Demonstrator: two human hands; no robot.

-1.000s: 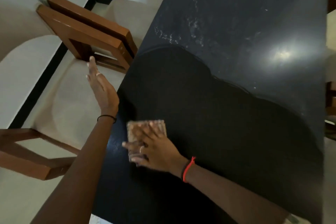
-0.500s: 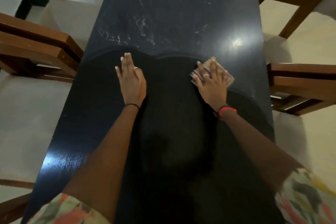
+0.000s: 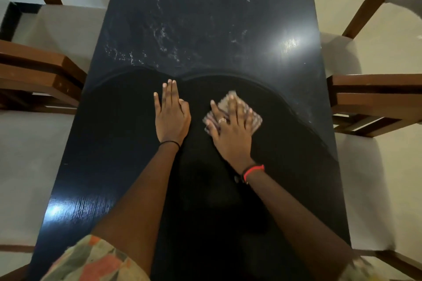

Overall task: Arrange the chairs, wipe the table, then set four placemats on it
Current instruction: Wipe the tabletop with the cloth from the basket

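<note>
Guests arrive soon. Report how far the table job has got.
Done: chairs stand along both sides, and the near half of the table looks wiped dark. In hand: the right hand presses a folded cloth flat on it, the left hand resting alongside. Left: the far half shows pale streaks, and no placemats are in view.

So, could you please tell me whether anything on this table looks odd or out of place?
Yes: the far half of the glossy black rectangular table carries whitish streaks, stopping at a curved edge just beyond the left hand and right hand. Nearer, it looks evenly dark.
</note>
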